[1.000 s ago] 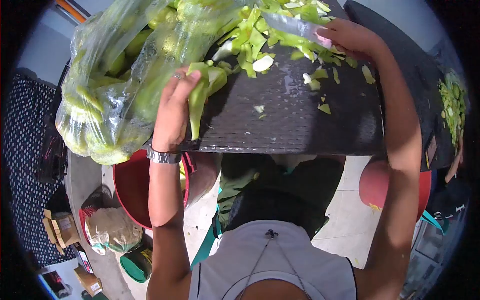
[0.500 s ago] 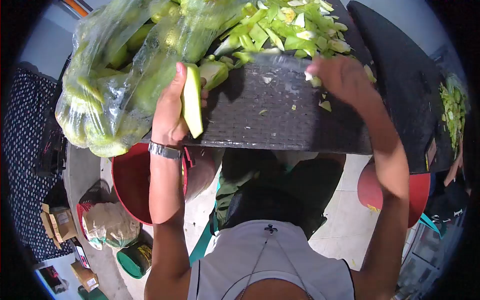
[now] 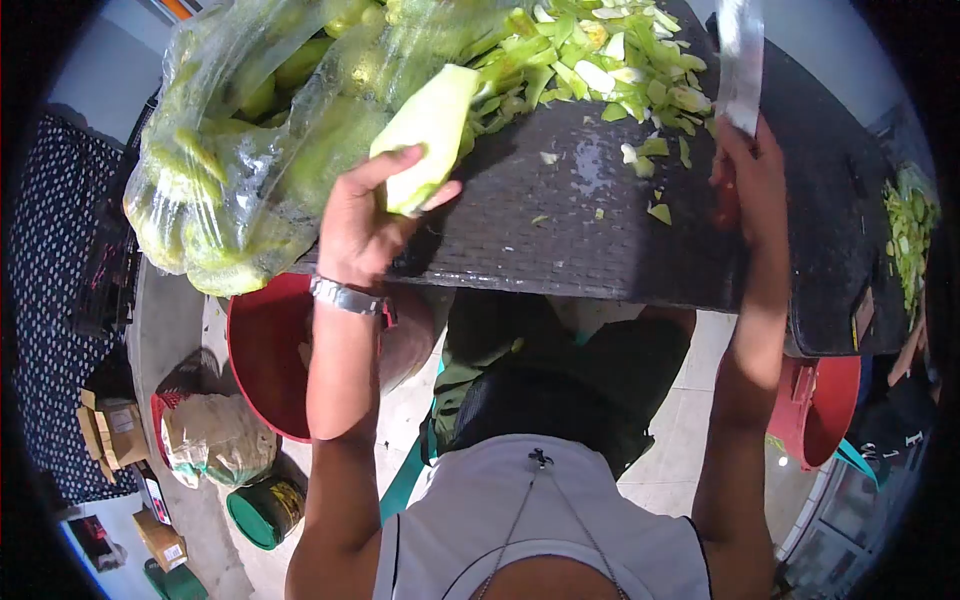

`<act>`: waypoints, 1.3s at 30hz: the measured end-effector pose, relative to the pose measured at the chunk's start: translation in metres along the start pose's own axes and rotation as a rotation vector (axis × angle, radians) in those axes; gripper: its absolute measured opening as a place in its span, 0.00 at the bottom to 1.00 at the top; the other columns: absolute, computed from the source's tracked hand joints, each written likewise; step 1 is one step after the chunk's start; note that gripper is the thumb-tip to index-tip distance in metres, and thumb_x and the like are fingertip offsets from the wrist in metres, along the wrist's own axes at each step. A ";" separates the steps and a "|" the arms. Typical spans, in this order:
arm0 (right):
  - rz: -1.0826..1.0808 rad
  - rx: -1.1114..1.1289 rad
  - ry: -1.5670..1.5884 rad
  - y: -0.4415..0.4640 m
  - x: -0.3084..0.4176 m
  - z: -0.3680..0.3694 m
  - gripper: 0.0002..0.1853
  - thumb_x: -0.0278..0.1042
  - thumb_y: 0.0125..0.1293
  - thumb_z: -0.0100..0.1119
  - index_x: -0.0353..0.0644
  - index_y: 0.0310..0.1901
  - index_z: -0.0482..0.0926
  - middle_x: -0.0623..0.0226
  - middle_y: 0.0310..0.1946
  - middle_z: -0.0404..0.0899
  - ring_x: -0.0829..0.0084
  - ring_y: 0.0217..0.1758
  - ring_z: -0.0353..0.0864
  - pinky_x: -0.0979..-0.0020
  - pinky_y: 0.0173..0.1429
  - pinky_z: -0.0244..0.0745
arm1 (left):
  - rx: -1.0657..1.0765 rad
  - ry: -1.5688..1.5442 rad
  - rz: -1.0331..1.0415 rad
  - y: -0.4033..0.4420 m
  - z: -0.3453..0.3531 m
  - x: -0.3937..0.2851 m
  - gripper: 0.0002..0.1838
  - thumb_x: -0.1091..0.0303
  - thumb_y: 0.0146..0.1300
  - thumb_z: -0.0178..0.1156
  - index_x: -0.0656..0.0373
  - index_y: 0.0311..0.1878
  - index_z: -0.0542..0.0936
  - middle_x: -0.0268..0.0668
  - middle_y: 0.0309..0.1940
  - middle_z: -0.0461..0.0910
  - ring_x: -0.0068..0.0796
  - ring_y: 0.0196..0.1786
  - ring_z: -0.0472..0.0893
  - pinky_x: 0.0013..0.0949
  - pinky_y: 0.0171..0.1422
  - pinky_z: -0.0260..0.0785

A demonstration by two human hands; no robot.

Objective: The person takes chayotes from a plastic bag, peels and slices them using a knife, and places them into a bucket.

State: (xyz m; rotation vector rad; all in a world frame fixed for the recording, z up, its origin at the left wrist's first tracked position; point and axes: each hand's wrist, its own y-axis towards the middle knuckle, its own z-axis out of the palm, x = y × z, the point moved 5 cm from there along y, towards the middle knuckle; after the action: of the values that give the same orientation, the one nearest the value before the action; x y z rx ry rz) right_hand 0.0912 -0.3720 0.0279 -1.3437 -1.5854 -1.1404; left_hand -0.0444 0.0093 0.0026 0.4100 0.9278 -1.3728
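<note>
My left hand (image 3: 370,215) grips a peeled, pale green fruit or vegetable (image 3: 425,140), long and flat-sided, tilted up to the right; its exact kind is unclear. The fingers wrap its lower end, above the table's near edge. On the right, my right hand (image 3: 750,175) is closed round the reddish handle of a knife (image 3: 740,65), whose broad blade points up and away, apart from the green piece. Beside my left hand lies a clear plastic bag (image 3: 230,190) full of whole green produce. Light green peelings (image 3: 610,60) are heaped beyond, between the hands.
The dark woven table (image 3: 560,240) carries scattered scraps. Below its edge stand a red tub (image 3: 265,370) on the left and another red bucket (image 3: 830,410) on the right. A stuffed sack (image 3: 220,445) and green-lidded can (image 3: 260,515) sit on the floor. More peelings (image 3: 910,230) lie far right.
My right hand has swung the knife rightward, its blade turning from sideways to pointing up. My left hand has tipped the green piece, raising its far end and showing a broad peeled face.
</note>
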 end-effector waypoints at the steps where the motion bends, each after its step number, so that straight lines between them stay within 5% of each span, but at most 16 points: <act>1: 0.062 0.014 0.123 -0.009 -0.001 0.006 0.17 0.43 0.76 0.59 0.42 0.58 0.80 0.72 0.27 0.76 0.81 0.19 0.74 0.75 0.23 0.70 | 0.047 -0.017 -0.009 0.003 0.002 0.010 0.21 0.75 0.67 0.65 0.73 0.61 0.76 0.50 0.54 0.83 0.47 0.55 0.86 0.51 0.57 0.86; 5: 0.301 0.258 0.167 -0.025 -0.019 0.024 0.15 0.44 0.78 0.57 0.43 0.56 0.80 0.71 0.27 0.76 0.81 0.15 0.71 0.74 0.17 0.67 | 0.209 -0.145 -0.059 0.007 0.031 0.045 0.26 0.70 0.70 0.61 0.70 0.68 0.72 0.54 0.59 0.81 0.57 0.58 0.84 0.55 0.60 0.84; 8: 0.221 0.267 0.086 -0.040 -0.001 0.042 0.19 0.48 0.81 0.53 0.40 0.56 0.80 0.71 0.28 0.76 0.82 0.13 0.69 0.76 0.17 0.66 | 0.309 -0.382 -0.123 0.003 0.053 0.058 0.31 0.55 0.73 0.59 0.66 0.71 0.71 0.57 0.64 0.78 0.64 0.63 0.80 0.64 0.70 0.74; 13: 0.247 0.286 0.257 -0.085 0.026 0.072 0.20 0.46 0.83 0.48 0.38 0.62 0.74 0.64 0.33 0.81 0.80 0.12 0.69 0.77 0.16 0.65 | 0.478 -0.663 -0.203 0.014 0.070 0.083 0.38 0.43 0.76 0.52 0.65 0.76 0.66 0.58 0.66 0.76 0.65 0.66 0.77 0.65 0.74 0.66; 16: 0.259 0.322 0.338 -0.113 0.028 0.080 0.21 0.41 0.84 0.45 0.38 0.70 0.66 0.57 0.43 0.84 0.78 0.15 0.73 0.77 0.16 0.67 | 0.435 -0.667 -0.184 0.015 0.085 0.091 0.38 0.42 0.76 0.52 0.65 0.75 0.67 0.56 0.64 0.78 0.64 0.66 0.78 0.64 0.74 0.66; 21: 0.154 0.267 0.339 -0.146 0.048 0.087 0.32 0.29 0.81 0.43 0.41 0.83 0.50 0.52 0.64 0.75 0.73 0.34 0.85 0.78 0.20 0.76 | 0.485 -0.562 -0.152 0.012 0.091 0.105 0.30 0.45 0.79 0.50 0.61 0.69 0.75 0.44 0.61 0.83 0.41 0.60 0.84 0.48 0.68 0.74; 27: 0.218 0.297 0.348 -0.161 0.034 0.086 0.34 0.27 0.81 0.43 0.46 0.85 0.47 0.55 0.61 0.78 0.77 0.28 0.82 0.78 0.20 0.76 | 0.186 -0.445 -0.008 0.014 0.088 0.108 0.27 0.49 0.82 0.49 0.63 0.69 0.75 0.42 0.60 0.83 0.38 0.60 0.84 0.43 0.68 0.75; 39: 0.293 0.267 0.335 -0.174 0.037 0.084 0.32 0.27 0.81 0.41 0.45 0.84 0.52 0.59 0.50 0.85 0.81 0.20 0.77 0.78 0.20 0.73 | 0.174 -0.347 0.152 0.013 0.096 0.106 0.26 0.55 0.82 0.48 0.62 0.74 0.71 0.43 0.62 0.82 0.38 0.60 0.84 0.40 0.67 0.76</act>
State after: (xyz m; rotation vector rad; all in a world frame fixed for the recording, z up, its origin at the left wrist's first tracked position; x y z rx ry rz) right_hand -0.0864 -0.2899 0.0084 -1.0989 -1.2038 -0.8846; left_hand -0.0085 -0.1274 -0.0236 0.3509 0.4853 -1.3357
